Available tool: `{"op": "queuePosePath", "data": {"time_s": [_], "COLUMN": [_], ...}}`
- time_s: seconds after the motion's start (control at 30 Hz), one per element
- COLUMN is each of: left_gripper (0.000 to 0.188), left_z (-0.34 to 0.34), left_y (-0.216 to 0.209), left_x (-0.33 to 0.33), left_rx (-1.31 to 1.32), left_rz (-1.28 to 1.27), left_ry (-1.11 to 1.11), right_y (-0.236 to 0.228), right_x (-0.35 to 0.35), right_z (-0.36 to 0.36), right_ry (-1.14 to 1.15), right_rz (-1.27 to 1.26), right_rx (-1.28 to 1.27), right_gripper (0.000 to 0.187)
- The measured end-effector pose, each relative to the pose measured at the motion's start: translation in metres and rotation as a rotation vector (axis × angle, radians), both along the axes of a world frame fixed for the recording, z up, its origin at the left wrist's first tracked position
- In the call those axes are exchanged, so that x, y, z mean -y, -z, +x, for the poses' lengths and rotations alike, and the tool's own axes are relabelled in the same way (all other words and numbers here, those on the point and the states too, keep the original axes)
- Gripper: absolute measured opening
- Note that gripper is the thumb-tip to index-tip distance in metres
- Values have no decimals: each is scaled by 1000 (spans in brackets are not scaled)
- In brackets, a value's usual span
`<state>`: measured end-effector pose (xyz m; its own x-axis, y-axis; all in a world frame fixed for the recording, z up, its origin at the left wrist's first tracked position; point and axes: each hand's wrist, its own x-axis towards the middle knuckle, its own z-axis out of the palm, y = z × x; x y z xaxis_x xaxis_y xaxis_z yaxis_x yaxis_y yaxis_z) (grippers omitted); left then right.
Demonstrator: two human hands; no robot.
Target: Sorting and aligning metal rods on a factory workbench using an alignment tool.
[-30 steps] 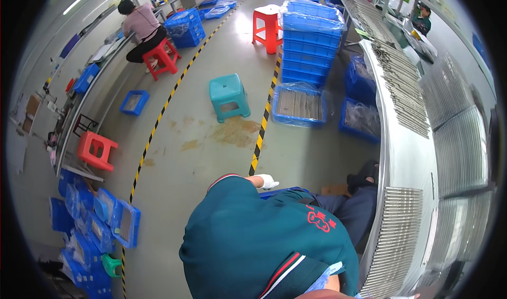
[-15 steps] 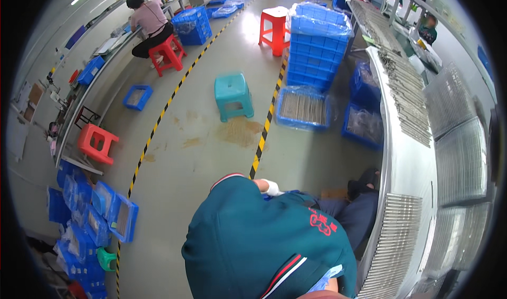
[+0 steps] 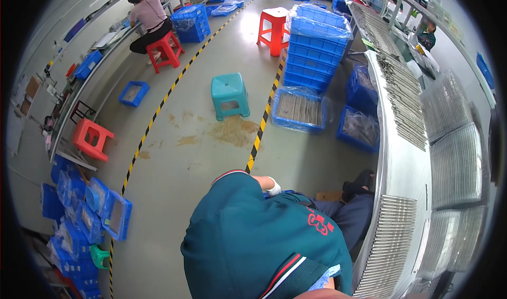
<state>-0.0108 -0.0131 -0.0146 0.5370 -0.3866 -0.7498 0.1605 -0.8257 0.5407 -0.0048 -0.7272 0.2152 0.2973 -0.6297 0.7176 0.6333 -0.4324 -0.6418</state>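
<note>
The left hand, covered by a white glove, is partly hidden by the dark green short-sleeved shirt; whether its fingers are spread or closed on something cannot be told, nor can the right hand's. Just below the left fingers, a strip of blue plastic rim is glimpsed. Well to their right, slender silver metal rods are laid in a row on a white-topped table. Beyond them, a rod-filled blue plastic crate is set on the floor.
</note>
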Motion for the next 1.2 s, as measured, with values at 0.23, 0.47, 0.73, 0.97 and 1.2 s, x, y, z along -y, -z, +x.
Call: {"op": "queuePosePath", "data": {"time_s": [0.23,0.47,0.73,0.97,1.2], "left_gripper": [45,46,47,42,43], "left_z": [12,18,4,4,30], "left_y": [-6,-7,-42,15,73], "left_x": [2,10,-3,-26,-59], "left_rx": [32,63,-54,-201,-601], "left_rz": [21,35,-206,-300,-150], "left_ry": [80,156,-253,-27,36], "right_y": [-1,-9,2,-6,-7], "right_x": [-4,-4,-2,-5,-26], "right_z": [-7,-14,-7,8,8], "right_ry": [-199,-401,726,692,702], "right_rz": [58,107,-341,-333,-143], "right_rx": [110,216,-355,-400,-456], "right_gripper": [71,71,72,58,70]}}
